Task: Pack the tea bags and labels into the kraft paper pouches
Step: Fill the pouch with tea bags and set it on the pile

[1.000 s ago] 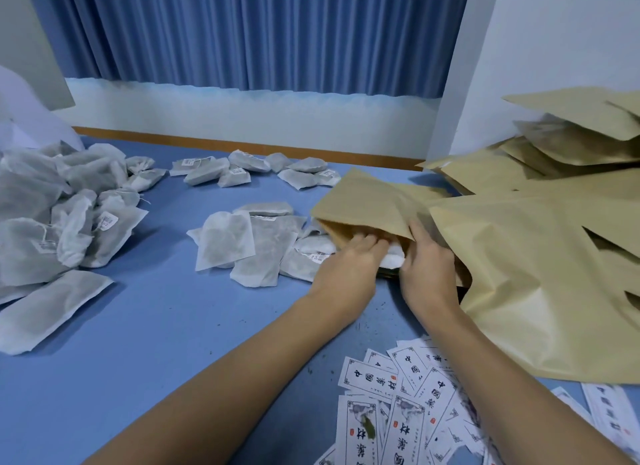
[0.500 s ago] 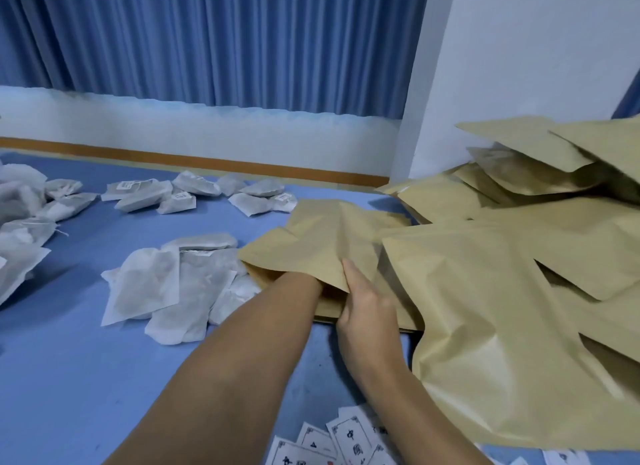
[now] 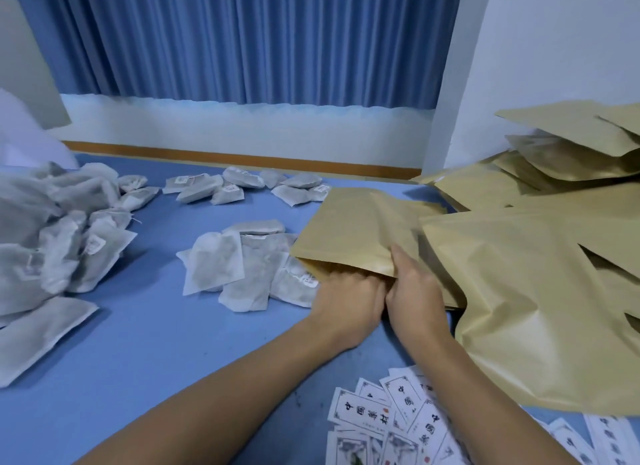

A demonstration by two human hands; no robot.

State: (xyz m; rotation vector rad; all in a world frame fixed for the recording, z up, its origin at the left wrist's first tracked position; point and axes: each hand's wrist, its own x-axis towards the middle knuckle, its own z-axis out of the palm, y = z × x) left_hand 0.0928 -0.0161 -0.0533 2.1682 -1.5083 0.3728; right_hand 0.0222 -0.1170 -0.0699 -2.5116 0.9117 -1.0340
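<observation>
Nearest, at the lower right of the blue desk [image 3: 166,353], lies a loose spread of printed labels [image 3: 381,423], overlapping one another. Both forearms reach over them to the open pouch [image 3: 349,232], which lies flat on the desk with its mouth toward the person. The left hand [image 3: 346,305] is at that mouth with its fingers pushed inside, so I cannot tell whether they are curled or what they hold. The right hand [image 3: 415,291] touches it and pinches the pouch's upper lip, thumb on top of the paper. Just left of the pouch, a small cluster of tea bags [image 3: 239,267] touches its edge. A large heap of tea bags [image 3: 52,229] fills the left side. On the right, a pile of kraft pouches [image 3: 540,291] overlaps the held one. Farther back, a row of tea bags [image 3: 242,184] lies near the desk's far edge, below a blue curtain [image 3: 242,38].
</observation>
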